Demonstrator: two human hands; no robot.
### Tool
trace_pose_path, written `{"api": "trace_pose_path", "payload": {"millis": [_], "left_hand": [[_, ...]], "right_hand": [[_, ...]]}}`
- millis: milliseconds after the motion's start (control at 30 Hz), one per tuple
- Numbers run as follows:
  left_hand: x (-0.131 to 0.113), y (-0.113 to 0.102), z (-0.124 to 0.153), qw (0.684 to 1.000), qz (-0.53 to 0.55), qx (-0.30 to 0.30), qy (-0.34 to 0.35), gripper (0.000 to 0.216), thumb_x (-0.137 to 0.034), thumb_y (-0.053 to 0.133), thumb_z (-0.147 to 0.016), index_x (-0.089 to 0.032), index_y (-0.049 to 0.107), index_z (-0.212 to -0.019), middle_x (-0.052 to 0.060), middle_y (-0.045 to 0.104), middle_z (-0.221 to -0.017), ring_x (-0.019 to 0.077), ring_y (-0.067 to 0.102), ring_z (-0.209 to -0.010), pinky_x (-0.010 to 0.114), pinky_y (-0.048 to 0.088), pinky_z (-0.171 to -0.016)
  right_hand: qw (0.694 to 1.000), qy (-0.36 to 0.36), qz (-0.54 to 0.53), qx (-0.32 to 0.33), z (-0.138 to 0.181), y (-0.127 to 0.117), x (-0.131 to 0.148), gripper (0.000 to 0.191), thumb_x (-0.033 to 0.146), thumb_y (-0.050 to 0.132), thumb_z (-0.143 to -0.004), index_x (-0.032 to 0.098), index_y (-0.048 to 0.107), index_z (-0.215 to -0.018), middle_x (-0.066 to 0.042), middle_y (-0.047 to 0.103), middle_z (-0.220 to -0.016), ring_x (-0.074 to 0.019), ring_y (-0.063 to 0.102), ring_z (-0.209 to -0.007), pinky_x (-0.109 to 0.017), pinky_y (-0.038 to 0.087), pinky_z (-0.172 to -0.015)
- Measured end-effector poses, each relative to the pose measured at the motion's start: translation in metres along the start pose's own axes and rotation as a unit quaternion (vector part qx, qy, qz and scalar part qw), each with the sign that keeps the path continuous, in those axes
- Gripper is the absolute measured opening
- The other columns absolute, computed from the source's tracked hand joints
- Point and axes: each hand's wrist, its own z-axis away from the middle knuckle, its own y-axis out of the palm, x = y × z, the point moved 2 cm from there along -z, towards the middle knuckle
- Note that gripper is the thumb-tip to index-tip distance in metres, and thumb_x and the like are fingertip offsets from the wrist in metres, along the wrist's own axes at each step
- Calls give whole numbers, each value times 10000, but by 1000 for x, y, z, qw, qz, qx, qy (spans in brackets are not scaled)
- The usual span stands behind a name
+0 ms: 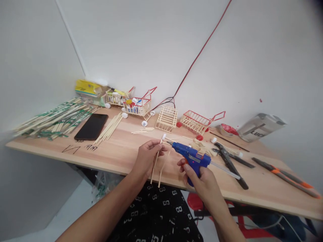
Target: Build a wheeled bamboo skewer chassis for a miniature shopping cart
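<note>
The right hand [203,179] curls around the handle of the blue glue gun [190,155], hiding much of the grip. Nearer the left, the left hand [147,156] pinches a thin wooden-stick frame [154,169] between thumb and fingers, just left of the glue gun's nozzle; those fingers cover part of it. A white cap [164,136] sits at its top end. Whether the nozzle touches the frame, I cannot tell.

Behind the glue gun, pale scraps [198,146] are partly blocked by its body. Beyond it to the right, a small bowl [222,130] holds something red, and a pouch [259,127] leans with lettering starting "LUC", its last part hard to read. Beyond the glue gun to the left, a miniature shopping cart [141,111] holds white, blue, red and yellow pieces, and partly hides a farther cart [128,96] containing white pieces and a yellow-and-black item.
</note>
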Motion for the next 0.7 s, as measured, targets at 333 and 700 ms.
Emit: {"api": "trace_pose_path", "payload": {"millis": [333,700], "left_hand": [[-5,6,5,1000,-4,23,-11,277,-252,753,-672,-136,574,-849,77,709,-779,186,682,-733,251,490,-615],[3,-5,-4,1000,10,3,13,228,-261,734,-670,-101,647,-807,18,614,-711,41,471,-560,163,360,-540]], "right_hand": [[997,-4,71,-21,-1,3,1,450,561,503,-834,126,601,-899,-42,615,-655,-156,560,-554,-266,454,-565],[996,-4,77,-40,-1,-2,-1,464,574,516,-820,129,597,-922,-13,576,-581,-167,551,-553,-269,440,-565]]}}
